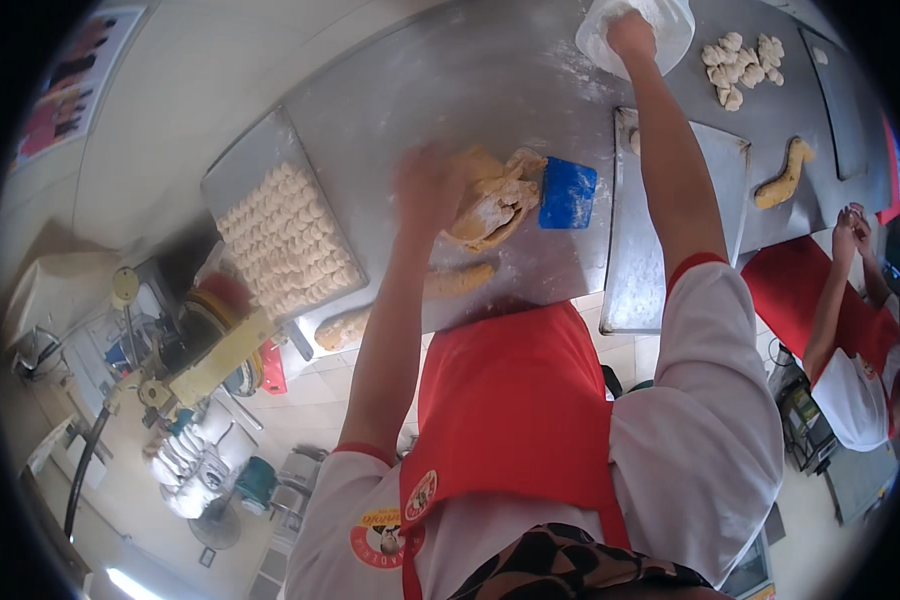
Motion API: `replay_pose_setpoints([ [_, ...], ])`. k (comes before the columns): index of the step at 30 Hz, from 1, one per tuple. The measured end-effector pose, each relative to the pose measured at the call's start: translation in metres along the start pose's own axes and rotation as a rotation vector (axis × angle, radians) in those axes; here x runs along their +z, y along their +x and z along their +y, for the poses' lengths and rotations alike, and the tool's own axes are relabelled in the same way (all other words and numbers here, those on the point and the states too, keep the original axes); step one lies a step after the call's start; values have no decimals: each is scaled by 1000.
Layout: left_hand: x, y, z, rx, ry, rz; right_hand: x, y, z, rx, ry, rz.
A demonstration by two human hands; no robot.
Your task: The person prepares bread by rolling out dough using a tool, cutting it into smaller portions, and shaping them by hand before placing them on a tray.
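My right hand (630, 38) reaches into a white bowl (676, 28) of flour at the far edge, its fingers bunched down in the flour. Motion smears my left hand (428, 188), which is at the left side of a yellowish lump of dough (492, 205) dusted with flour; its fingers cannot be made out. The lump looks folded and rough on top. Touching or just beside its right side is a flat blue dough scraper (568, 194). Nearer me, partly behind my left forearm, lie a yellowish dough strip (458, 280) and another dough piece (342, 330) at the table edge.
A tray (232, 160) with rows of small pale dough pieces stands left on the metal table (390, 110). Right of the scraper lies a metal tray (634, 270). Beyond are small dough balls (738, 66) and a curved dough roll (786, 176). Another person (840, 290) stands at right.
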State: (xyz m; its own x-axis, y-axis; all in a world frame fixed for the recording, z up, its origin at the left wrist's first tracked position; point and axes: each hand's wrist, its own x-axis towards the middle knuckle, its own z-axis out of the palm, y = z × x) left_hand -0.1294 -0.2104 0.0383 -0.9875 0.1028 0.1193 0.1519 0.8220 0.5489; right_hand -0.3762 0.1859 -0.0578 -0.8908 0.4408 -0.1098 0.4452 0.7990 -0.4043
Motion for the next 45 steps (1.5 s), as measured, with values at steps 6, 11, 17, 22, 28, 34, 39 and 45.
replay_pose_setpoints([
  [6,-17,-34,-4,-38,-190,-317,18,-134,-38,-138,299,-107],
  [11,-42,-89,-9,154,-239,-237,48,-246,-102,-577,317,-566],
  [17,-54,-158,15,225,-95,-261,0,-285,-70,-357,503,-439],
  [22,24,-126,3,295,240,-51,-16,-349,3,-74,246,-144],
  [28,37,28,26,31,250,-213,-4,-399,9,-177,-184,8],
  [34,49,101,-1,-122,205,-285,-25,-377,-54,177,-96,-125],
  [39,-12,136,-35,-30,-454,-696,17,-352,49,167,206,106],
  [45,31,75,-93,-30,-480,-227,73,-301,-38,189,579,108],
])
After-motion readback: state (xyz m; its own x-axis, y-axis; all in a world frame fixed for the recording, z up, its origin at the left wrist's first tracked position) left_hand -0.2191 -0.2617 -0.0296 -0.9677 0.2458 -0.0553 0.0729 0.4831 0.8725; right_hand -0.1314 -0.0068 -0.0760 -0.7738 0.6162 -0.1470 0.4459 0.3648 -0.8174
